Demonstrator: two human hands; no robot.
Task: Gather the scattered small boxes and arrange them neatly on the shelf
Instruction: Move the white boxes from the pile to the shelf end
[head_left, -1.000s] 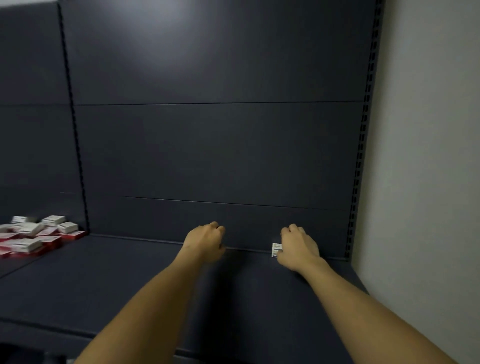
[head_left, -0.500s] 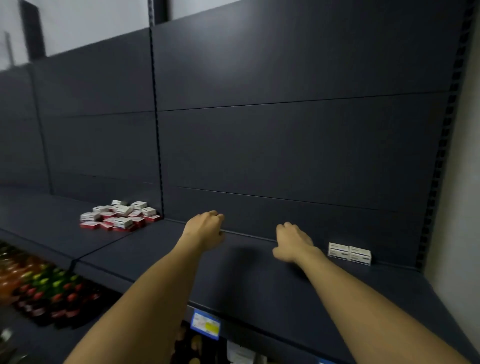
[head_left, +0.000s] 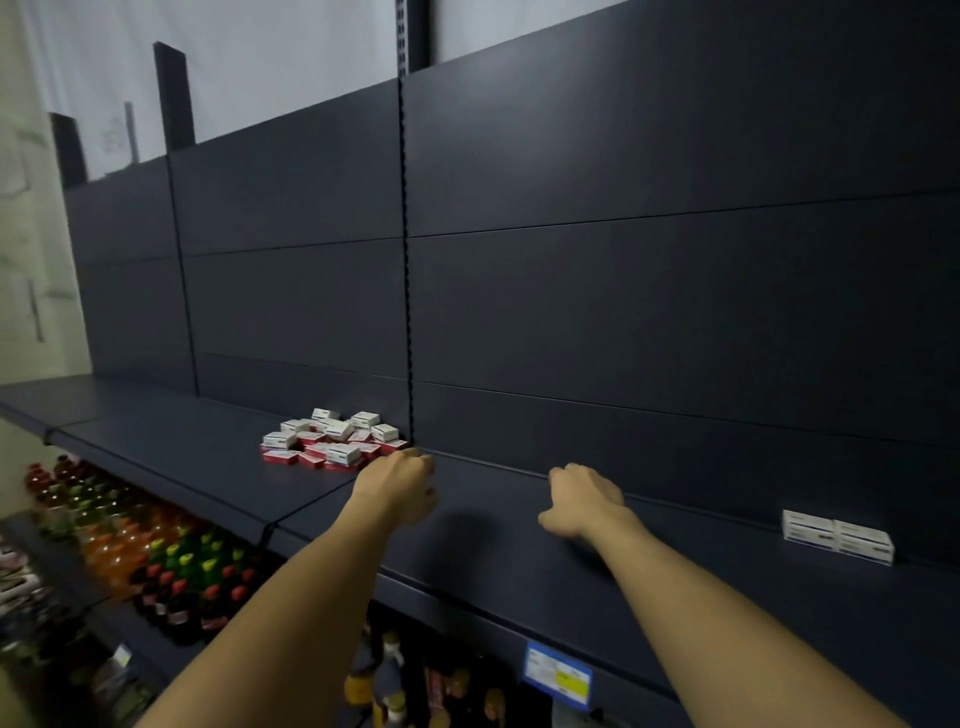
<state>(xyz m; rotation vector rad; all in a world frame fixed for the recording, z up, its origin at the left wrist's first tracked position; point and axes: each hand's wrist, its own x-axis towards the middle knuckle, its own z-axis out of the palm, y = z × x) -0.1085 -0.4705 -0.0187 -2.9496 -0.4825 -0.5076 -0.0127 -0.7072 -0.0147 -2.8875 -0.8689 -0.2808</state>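
On the dark shelf (head_left: 519, 540), the heaped small boxes (head_left: 332, 439) just beyond the empty, loosely curled left hand (head_left: 397, 486) could be toppled off by a hasty grab, the right hand (head_left: 582, 499) likewise empty.

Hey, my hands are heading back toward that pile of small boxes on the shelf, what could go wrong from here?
1. The pile of small boxes is a loose heap; grabbing from it with the left hand may well topple some.
2. Its nearest boxes sit fairly close to the shelf's front edge, so a knocked box might drop onto the bottles below.
3. The two placed boxes stand on edge by the back panel; a bump when adding more might tip them.
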